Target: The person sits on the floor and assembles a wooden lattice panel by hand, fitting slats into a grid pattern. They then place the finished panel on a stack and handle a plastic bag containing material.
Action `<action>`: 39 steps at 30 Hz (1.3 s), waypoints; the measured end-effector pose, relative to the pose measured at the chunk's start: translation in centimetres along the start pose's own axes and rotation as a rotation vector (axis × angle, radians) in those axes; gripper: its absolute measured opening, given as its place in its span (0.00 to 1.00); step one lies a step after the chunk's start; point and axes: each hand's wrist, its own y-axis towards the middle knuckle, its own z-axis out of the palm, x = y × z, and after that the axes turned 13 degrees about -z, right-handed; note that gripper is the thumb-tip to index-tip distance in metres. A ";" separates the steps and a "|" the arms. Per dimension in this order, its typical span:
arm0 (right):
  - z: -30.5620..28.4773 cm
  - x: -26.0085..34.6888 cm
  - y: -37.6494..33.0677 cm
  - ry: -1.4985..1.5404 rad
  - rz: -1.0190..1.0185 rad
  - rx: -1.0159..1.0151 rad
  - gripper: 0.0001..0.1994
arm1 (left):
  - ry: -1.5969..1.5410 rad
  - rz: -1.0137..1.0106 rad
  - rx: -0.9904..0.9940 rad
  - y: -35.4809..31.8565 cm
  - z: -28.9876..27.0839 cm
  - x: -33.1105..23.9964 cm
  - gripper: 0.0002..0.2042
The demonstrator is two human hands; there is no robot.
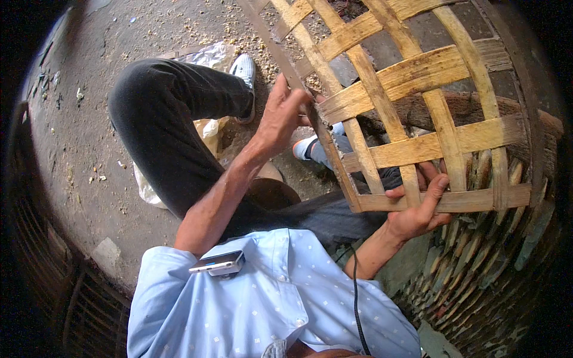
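A wooden-framed panel (427, 73) woven from broad yellowish bamboo strips is tilted up in front of me, at the upper right. My left hand (283, 116) is closed at its left rail, thumb and fingers curled in at the edge where a strip end meets the wood. Whether a small piece also sits in those fingers I cannot tell. Around the lower rail (477, 201) wraps my right hand (418, 213), with some fingers passing through a gap in the weave. Open squares between the strips show the ground and my lower leg behind.
Stacked split sticks (471, 262) lie at the lower right, and a log (418, 110) shows behind the panel. Crumpled plastic (212, 55) lies near my left shoe (243, 71). Debris litters the ground (89, 137). Dark slatted pieces (89, 304) stand at the lower left.
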 end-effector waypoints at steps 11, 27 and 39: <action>0.3 -0.2 -0.5 0.056 0.001 0.027 0.27 | 0.122 0.171 -0.029 -0.2 0.9 0.3 0.34; 0.4 -0.4 -2.4 0.059 0.024 0.194 0.30 | 0.110 0.006 -0.341 0.6 0.1 1.1 0.16; 0.2 0.3 -0.8 0.071 0.040 -0.015 0.29 | -0.530 0.000 0.131 -1.6 -0.4 -1.5 0.21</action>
